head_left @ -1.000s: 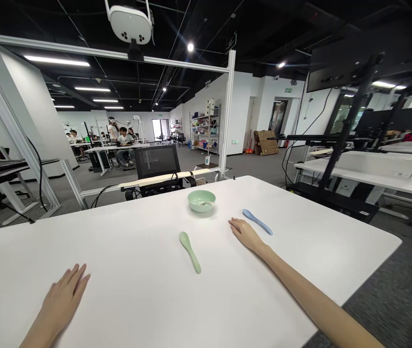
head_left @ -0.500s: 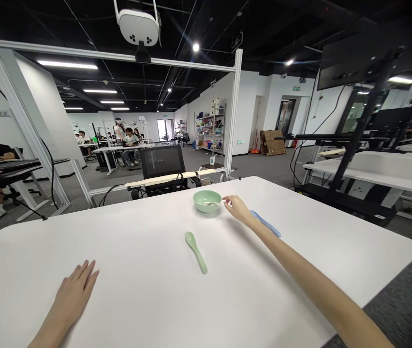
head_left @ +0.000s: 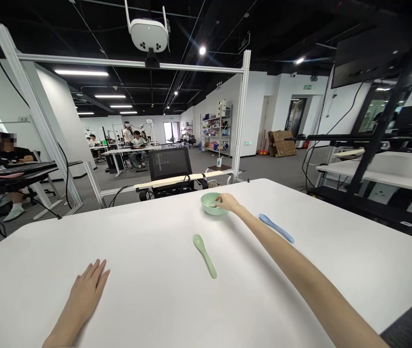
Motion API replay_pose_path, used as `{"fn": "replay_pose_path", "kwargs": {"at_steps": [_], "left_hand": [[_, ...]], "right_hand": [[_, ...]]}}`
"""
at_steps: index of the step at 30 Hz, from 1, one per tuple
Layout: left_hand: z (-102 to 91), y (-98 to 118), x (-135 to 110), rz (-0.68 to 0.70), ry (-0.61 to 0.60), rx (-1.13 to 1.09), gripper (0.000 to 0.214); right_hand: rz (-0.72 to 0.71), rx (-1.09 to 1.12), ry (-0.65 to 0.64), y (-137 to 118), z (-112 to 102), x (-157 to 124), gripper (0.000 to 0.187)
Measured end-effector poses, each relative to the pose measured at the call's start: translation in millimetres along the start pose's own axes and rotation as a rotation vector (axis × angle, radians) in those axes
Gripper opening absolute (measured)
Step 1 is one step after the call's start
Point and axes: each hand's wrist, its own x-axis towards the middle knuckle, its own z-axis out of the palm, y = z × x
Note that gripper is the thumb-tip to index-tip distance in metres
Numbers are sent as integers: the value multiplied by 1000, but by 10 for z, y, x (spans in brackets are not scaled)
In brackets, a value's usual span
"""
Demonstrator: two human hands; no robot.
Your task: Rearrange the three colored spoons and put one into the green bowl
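At the far side of the white table stands a light green bowl (head_left: 209, 210). My right hand (head_left: 228, 202) reaches over its right rim, thumb and fingers closed in a pinch inside the bowl. They appear to grip the handle of a pale spoon, mostly hidden by the hand and the bowl. My left hand (head_left: 89, 286) lies flat on the tabletop at the left, fingers stretched out, holding nothing. Between the two arms a green spoon (head_left: 205, 256) rests on the table. A blue spoon (head_left: 276, 228) lies beyond my right forearm, to the right of the bowl.
The white table (head_left: 148, 290) fills the foreground. Behind its far edge are a black mesh chair (head_left: 169, 163) and a metal frame (head_left: 242, 116). A black stand (head_left: 369, 140) rises at the right. Other people sit at desks in the background.
My right hand has moved from beside the bowl's right rim to over its inside. My left hand stays flat on the table. The view has shifted slightly, and the blue spoon is now fully uncovered.
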Motion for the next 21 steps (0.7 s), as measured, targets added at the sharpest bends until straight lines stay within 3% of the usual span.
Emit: {"fn": "replay_pose_path", "kwargs": {"at_steps": [4, 7, 9, 15, 21], "left_hand": [[-14, 4, 2, 6, -15, 17, 86], [-34, 16, -2, 4, -23, 36, 83], [-54, 31, -13, -2, -24, 35, 81], [-104, 66, -35, -16, -55, 36, 80], [-45, 40, -21, -16, -37, 50, 84]], "right_hand": [[-62, 65, 133, 78, -89, -196, 30], [-141, 179, 303, 232, -36, -545, 30], [-156, 245, 343, 345, 71, -850, 33], [-60, 324, 226, 506, 440, -1621, 36], [-10, 380, 164, 483, 556, -1812, 35]]}}
